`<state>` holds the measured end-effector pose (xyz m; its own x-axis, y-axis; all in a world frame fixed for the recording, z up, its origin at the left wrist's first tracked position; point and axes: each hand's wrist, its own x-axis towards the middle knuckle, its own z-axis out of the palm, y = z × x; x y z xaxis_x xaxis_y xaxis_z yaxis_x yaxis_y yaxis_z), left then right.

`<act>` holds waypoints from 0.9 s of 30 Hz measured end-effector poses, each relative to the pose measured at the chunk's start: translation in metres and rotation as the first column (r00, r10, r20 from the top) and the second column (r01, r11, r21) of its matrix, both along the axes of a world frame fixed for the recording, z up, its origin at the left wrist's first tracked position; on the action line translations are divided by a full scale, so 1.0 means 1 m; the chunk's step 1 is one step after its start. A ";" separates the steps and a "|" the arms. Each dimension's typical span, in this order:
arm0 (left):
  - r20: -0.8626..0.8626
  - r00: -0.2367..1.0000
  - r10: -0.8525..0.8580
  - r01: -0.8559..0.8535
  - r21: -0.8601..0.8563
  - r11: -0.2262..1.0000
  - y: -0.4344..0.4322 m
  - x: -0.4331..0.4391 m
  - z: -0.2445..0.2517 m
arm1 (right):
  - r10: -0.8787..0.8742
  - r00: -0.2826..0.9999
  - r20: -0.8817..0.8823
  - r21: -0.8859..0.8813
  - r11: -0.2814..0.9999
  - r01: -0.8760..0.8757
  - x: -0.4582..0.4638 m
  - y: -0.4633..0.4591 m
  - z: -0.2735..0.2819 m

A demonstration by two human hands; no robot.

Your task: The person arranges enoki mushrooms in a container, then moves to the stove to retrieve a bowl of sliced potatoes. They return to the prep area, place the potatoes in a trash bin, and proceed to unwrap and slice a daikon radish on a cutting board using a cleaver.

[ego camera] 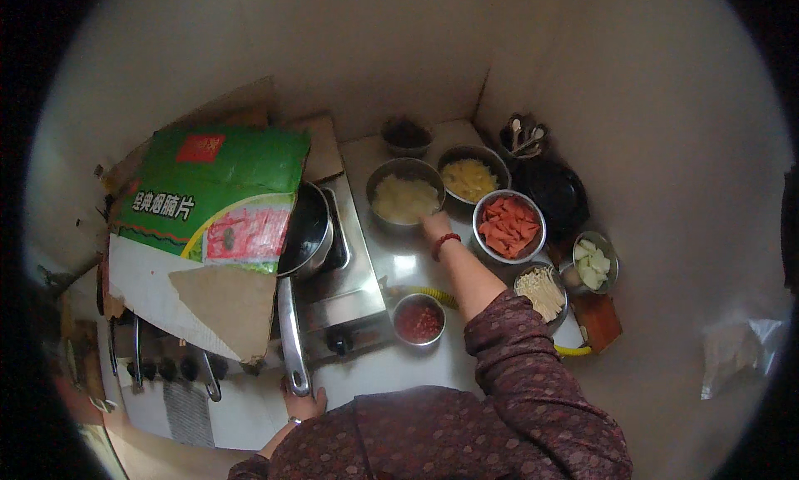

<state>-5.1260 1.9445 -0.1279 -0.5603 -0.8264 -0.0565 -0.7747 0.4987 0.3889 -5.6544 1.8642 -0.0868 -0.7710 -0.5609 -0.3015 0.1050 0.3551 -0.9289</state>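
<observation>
My right hand [436, 225], with a red bead bracelet at the wrist, grips the near right rim of a metal bowl [373, 210] of pale slices [402, 198], perhaps in liquid. Some of its fingers are hidden. At the counter's front edge, my left hand [304, 405] lies beneath the end of a long metal pan handle [291, 330]. Whether it grasps the handle cannot be told. That handle belongs to a dark pan [309, 230] on a steel gas stove [356, 255]. Closer to me stands a small metal bowl [419, 319] of chopped red bits.
A green-and-white cardboard sheet [218, 230] with printing covers part of the pan and stove. Rightward are bowls of yellow pieces [469, 179], red-orange slices [509, 227], enoki mushrooms [540, 293] and pale green chunks [592, 265]. A yellow hose [431, 293] crosses the counter.
</observation>
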 end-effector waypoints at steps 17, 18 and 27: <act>-0.300 0.903 -0.308 0.390 0.270 0.880 -0.013 -0.021 0.091 | 0.298 0.950 0.090 -0.326 0.910 -0.255 0.040 0.146 0.131; -0.390 0.883 -0.261 0.429 0.444 0.787 -0.007 -0.032 0.107 | 0.362 0.931 0.054 -0.310 0.892 -0.329 0.045 0.161 0.145; -0.659 0.640 0.395 0.660 0.735 0.156 0.029 -0.151 0.201 | 0.607 0.771 0.193 -0.108 0.794 -0.598 0.100 0.254 0.218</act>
